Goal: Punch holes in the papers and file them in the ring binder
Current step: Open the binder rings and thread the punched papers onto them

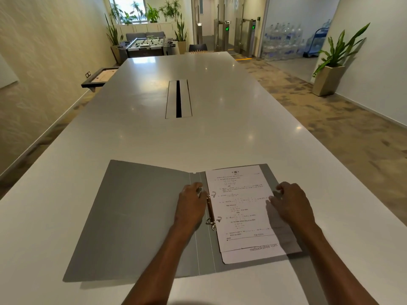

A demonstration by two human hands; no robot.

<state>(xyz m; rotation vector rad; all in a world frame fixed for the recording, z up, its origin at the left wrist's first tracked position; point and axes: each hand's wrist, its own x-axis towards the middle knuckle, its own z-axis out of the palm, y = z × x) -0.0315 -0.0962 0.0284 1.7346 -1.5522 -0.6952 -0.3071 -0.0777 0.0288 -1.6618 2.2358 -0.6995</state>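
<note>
A grey ring binder (136, 216) lies open flat on the white table (154, 139) near its front edge. Printed papers (242, 208) sit on its right half, threaded on the two metal rings (211, 209) at the spine. A lower sheet sticks out below the top one. My left hand (191, 204) rests on the spine beside the rings, its fingertips at the upper ring. My right hand (290, 202) lies on the papers' right edge, with fingers curled loosely over the paper and the binder cover. No hole punch is in view.
A cable slot with metal flaps (178, 99) runs down the table's middle. A framed board (100, 78) juts out at the left. A potted plant (330, 69) stands on the floor at the right. Far back are a foosball table (149, 46) and water bottles (284, 40).
</note>
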